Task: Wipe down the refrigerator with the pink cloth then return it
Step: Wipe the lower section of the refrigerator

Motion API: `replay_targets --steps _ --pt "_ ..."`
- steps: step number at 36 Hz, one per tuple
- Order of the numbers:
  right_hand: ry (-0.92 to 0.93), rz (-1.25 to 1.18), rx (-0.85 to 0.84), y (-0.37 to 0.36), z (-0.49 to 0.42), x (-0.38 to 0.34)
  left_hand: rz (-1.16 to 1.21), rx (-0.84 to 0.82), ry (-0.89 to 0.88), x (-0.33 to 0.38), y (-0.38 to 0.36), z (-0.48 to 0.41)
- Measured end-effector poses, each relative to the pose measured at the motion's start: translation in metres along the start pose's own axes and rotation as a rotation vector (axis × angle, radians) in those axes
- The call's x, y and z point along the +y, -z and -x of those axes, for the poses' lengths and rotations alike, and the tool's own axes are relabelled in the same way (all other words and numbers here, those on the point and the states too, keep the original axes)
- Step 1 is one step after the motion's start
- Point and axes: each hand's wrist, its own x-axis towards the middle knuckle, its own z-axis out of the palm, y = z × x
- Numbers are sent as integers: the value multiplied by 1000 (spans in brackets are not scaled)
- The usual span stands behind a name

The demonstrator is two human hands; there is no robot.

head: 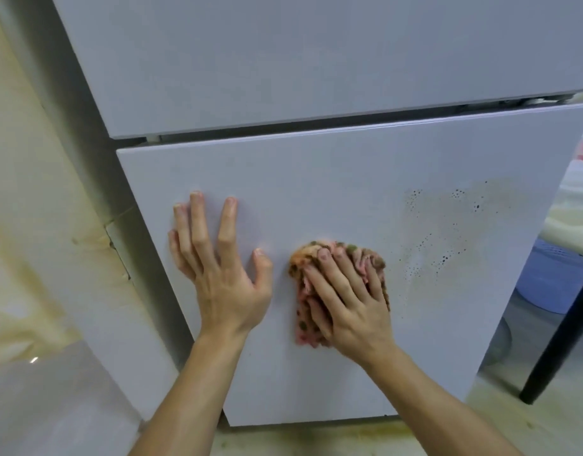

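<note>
The white refrigerator (316,77) fills the view, with an upper door and a lower door (332,179) split by a dark gap. My right hand (346,297) presses a bunched pink cloth (303,264) with dark spots flat against the middle of the lower door. My left hand (217,268) rests on the same door to the left, fingers spread, holding nothing. A grimy patch with dark specks (454,232) marks the door to the right of the cloth.
A stained cream wall (26,192) stands to the left of the fridge. At the right edge are a dark table leg (559,340), a bluish basket (546,278) and pale bags. The floor (316,439) below is yellowed.
</note>
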Motion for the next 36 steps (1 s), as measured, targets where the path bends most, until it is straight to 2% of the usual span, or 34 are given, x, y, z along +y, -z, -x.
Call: replay_targets --steps 3,9,11,15,18,22,29,32,36 --pt "32 29 -25 2 9 8 -4 0 8 1 0 2" --pt "-87 6 -29 7 -22 0 -10 8 10 6 -1 4" --pt "-157 -32 33 15 -54 6 -10 13 11 8 -1 3" --pt "-415 -159 260 34 -125 26 -13 19 23 7 0 0" --pt "-477 -182 339 34 -138 26 -19 22 8 5 0 -1" --pt "-367 -111 306 19 -100 9 -16 33 8 7 -2 1" --pt "-37 -40 -41 7 -1 6 0 65 46 18 -3 1" --pt "-9 -31 -82 7 15 9 6 65 55 21 -3 -1" --pt "-69 -13 -72 5 12 6 8 46 56 20 -2 1"
